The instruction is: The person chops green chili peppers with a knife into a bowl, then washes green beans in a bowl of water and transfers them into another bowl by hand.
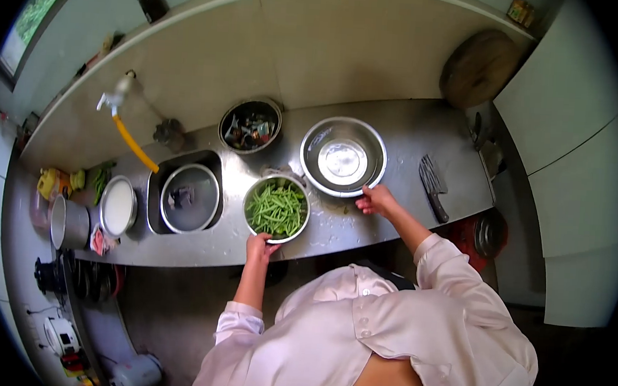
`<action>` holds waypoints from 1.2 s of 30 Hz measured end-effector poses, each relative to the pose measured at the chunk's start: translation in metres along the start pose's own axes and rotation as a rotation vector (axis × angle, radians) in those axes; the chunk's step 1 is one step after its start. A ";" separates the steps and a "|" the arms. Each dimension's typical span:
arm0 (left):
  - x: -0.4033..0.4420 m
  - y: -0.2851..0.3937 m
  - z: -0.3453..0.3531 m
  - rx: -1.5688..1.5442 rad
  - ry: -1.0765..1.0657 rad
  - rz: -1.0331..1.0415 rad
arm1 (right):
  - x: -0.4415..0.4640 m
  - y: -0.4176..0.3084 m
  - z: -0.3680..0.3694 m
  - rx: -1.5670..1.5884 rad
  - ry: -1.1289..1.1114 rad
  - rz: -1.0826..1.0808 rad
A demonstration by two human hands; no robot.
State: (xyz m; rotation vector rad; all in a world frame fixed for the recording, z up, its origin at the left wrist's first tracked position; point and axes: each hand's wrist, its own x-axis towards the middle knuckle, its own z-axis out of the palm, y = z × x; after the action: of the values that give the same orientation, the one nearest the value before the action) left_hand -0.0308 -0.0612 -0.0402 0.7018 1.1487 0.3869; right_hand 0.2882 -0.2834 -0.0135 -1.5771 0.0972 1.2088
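My left hand (259, 246) grips the near rim of a round metal bowl (303, 224). Cut green beans (278, 207) fill that bowl. To the right, my right hand (377, 200) pinches the near right rim of a larger shiny steel basin (312, 166), which looks empty apart from perhaps a little water. The two vessels stand side by side on the wet steel counter (398, 120). Further right lies a cleaver (433, 186) with a dark handle, pointing away from me.
A bowl of packets (251, 126) stands behind the beans. In the sink (154, 205) sits a basin of cloudy water (198, 213), near a yellow hose (134, 143). Left of it are a bowl of white contents (117, 206) and a pot (72, 222). A round chopping board (481, 69) leans at back right.
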 end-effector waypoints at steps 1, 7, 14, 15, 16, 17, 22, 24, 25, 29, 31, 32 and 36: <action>0.001 0.001 0.000 -0.018 -0.012 0.004 | -0.006 0.001 -0.003 -0.039 -0.001 0.011; 0.005 -0.003 0.001 -0.130 -0.110 0.086 | -0.016 0.045 -0.049 -0.218 0.011 -0.089; -0.053 -0.012 0.007 -0.234 -0.127 0.042 | -0.014 0.085 -0.082 -0.684 0.236 -0.440; -0.071 -0.009 0.014 -0.231 -0.022 0.038 | -0.019 0.084 -0.088 -0.788 0.289 -0.536; -0.073 -0.014 0.011 -0.225 -0.008 0.026 | -0.020 0.080 -0.094 -0.838 0.332 -0.558; -0.074 -0.025 0.002 -0.219 0.005 0.014 | -0.021 0.074 -0.099 -0.887 0.375 -0.581; -0.114 -0.069 -0.009 -0.229 0.126 -0.108 | -0.054 0.025 -0.119 -1.107 0.547 -0.591; -0.134 -0.089 -0.001 -0.151 0.225 -0.070 | -0.055 0.015 -0.133 -1.129 0.570 -0.552; -0.139 -0.099 0.003 -0.115 0.254 -0.065 | -0.052 0.014 -0.144 -1.164 0.565 -0.578; -0.150 -0.135 0.024 -0.106 0.268 -0.033 | -0.055 0.015 -0.169 -1.255 0.618 -0.586; -0.160 -0.149 0.041 -0.145 0.292 -0.012 | -0.047 0.022 -0.189 -1.274 0.587 -0.642; -0.163 -0.155 0.051 -0.091 0.282 -0.003 | -0.029 0.033 -0.210 -1.262 0.539 -0.727; -0.194 -0.178 0.065 -0.063 0.378 0.038 | -0.017 0.020 -0.210 -1.355 0.378 -0.796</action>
State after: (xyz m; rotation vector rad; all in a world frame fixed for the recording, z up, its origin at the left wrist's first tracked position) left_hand -0.0564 -0.3302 -0.0119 0.6108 1.4735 0.6025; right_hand 0.4011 -0.4610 -0.0391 -2.5608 -1.2226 0.2026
